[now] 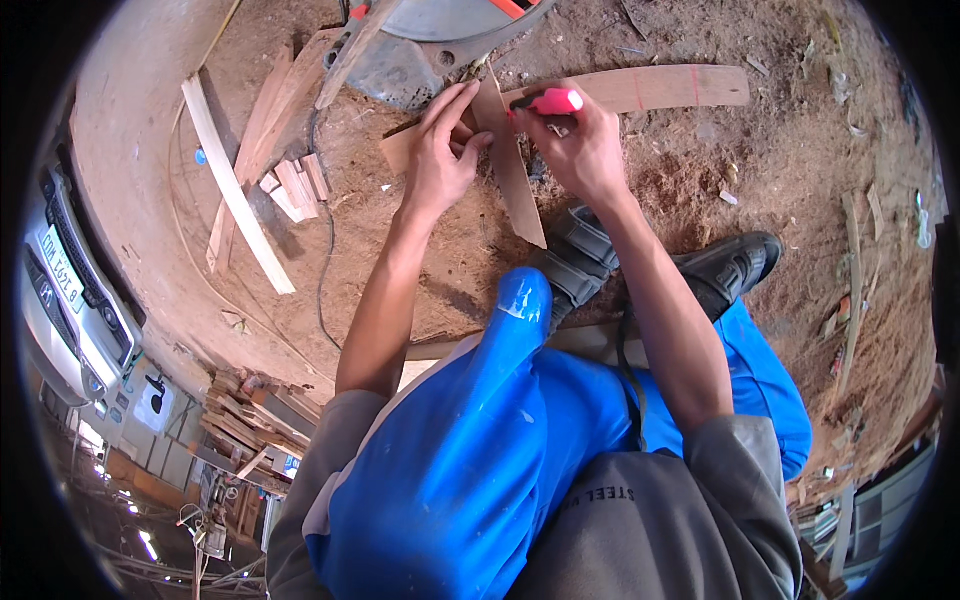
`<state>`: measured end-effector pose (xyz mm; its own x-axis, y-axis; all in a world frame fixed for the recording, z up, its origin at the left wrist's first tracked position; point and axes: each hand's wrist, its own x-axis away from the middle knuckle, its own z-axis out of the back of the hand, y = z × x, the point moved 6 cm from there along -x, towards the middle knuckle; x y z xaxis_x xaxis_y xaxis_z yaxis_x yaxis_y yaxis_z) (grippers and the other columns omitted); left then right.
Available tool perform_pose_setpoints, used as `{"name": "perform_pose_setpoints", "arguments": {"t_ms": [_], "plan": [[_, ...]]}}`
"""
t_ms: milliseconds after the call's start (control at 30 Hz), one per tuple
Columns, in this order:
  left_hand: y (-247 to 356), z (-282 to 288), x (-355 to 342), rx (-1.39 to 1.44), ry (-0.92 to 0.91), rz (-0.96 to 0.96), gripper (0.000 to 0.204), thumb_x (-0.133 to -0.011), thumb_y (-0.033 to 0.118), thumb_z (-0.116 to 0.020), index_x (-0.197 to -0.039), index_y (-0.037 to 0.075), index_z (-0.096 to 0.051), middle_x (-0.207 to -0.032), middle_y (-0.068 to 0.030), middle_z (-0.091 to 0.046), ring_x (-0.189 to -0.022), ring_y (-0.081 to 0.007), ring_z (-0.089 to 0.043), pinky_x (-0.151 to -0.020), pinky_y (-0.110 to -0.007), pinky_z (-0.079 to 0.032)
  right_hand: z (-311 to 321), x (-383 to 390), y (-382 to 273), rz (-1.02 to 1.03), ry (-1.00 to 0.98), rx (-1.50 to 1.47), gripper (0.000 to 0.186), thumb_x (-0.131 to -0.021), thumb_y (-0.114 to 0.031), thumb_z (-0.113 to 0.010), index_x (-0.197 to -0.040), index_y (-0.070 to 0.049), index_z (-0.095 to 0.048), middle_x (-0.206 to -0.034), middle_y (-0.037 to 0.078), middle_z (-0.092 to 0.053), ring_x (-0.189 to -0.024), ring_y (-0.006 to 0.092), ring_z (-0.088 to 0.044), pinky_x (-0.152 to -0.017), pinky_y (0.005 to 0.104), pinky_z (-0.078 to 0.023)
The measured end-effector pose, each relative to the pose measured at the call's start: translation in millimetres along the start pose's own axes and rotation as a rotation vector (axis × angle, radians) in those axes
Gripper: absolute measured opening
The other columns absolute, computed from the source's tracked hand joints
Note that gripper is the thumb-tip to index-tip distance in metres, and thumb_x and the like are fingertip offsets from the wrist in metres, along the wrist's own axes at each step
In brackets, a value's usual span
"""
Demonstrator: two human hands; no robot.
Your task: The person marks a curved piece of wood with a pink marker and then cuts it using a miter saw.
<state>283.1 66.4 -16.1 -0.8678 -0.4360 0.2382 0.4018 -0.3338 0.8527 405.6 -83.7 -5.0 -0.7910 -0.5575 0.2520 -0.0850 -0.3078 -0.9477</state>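
My left hand presses with curled fingers on a short, thin wooden strip, laid crosswise over a long wooden strip with red marks. A smaller board lies beneath that hand. My right hand is closed on a pink marker, its dark end down at the edge of the crossing strip, where the tip is too small to make out clearly.
A saw base stands at the top, near split planks, a pale batten, offcuts and a cable. My sandalled feet are just below the strips. A white car and lumber pile are at left.
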Motion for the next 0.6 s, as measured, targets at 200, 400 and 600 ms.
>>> {"name": "perform_pose_setpoints", "arguments": {"t_ms": [200, 400, 600], "plan": [[-1, 0, 1, -0.029, 0.001, 0.001, 0.074, -0.083, -0.011, -0.078, -0.151, 0.010, -0.057, -0.152, -0.0134, -0.054, -0.076, -0.0088, -0.064, -0.065, -0.023, -0.059, -4, -6, -2, 0.024, 0.011, -0.020, 0.020, -0.088, -0.011, -0.080, -0.104, -0.003, -0.071, -0.091, 0.016, -0.078, -0.087, 0.0297, -0.079, -0.076, 0.0382, -0.061], [0, -1, 3, -0.006, 0.000, 0.034, 0.073, -0.083, -0.011, -0.078, -0.150, 0.010, -0.057, -0.152, -0.0135, -0.054, -0.076, -0.0090, -0.065, -0.064, -0.023, -0.059, 4, 15, 1, 0.036, -0.008, 0.083, 0.021, -0.088, -0.012, -0.080, -0.104, -0.002, -0.071, -0.090, 0.017, -0.078, -0.087, 0.0308, -0.079, -0.075, 0.0389, -0.061], [1, 0, 1, -0.018, 0.005, -0.008, 0.073, -0.083, -0.011, -0.077, -0.150, 0.009, -0.058, -0.152, -0.0133, -0.054, -0.076, -0.0094, -0.065, -0.064, -0.023, -0.058, -4, -9, -2, 0.060, 0.034, 0.052, 0.021, -0.088, -0.012, -0.080, -0.104, -0.002, -0.071, -0.090, 0.017, -0.078, -0.085, 0.0321, -0.079, -0.076, 0.0389, -0.061]]}}
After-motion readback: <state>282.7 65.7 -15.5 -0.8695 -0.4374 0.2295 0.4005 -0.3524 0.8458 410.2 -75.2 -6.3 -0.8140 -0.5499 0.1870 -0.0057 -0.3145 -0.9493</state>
